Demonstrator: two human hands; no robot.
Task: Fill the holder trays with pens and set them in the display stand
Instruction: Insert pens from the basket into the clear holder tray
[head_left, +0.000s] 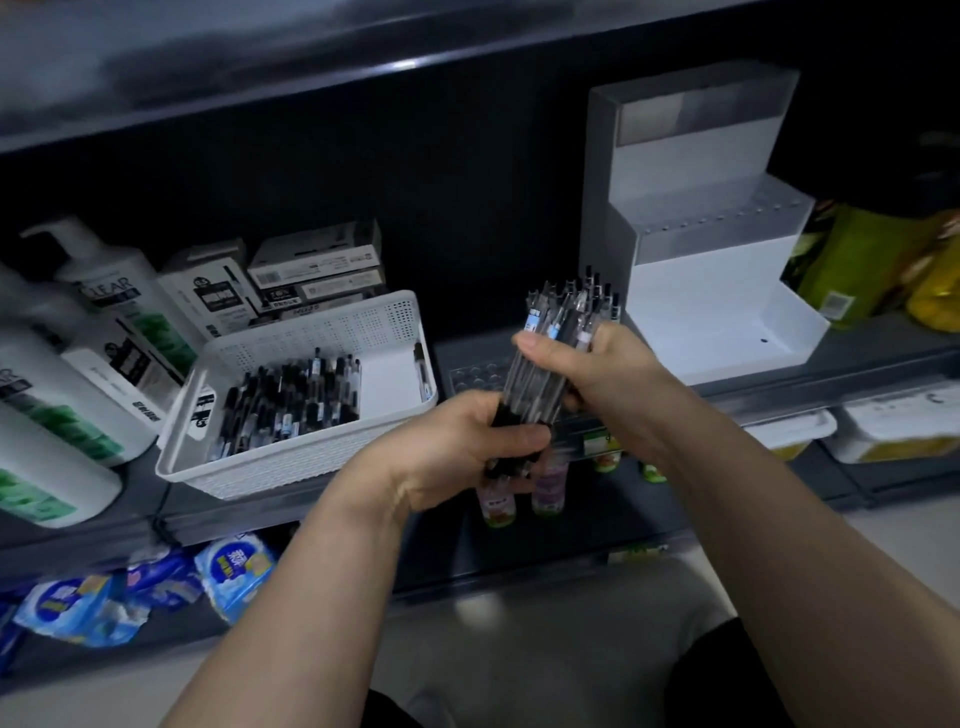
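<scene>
pens (558, 338) gripped between left hand (457, 452), right hand (597, 364)

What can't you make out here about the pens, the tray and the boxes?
Head view, pen bundle: count unclear; pens overlap, left hand and right hand cover the barrels.
Head view, holder tray: mostly behind the pen bundle and hands.
Head view, boxes: print too small, blurred.
Head view, bottles: left edge cuts them off.
</scene>
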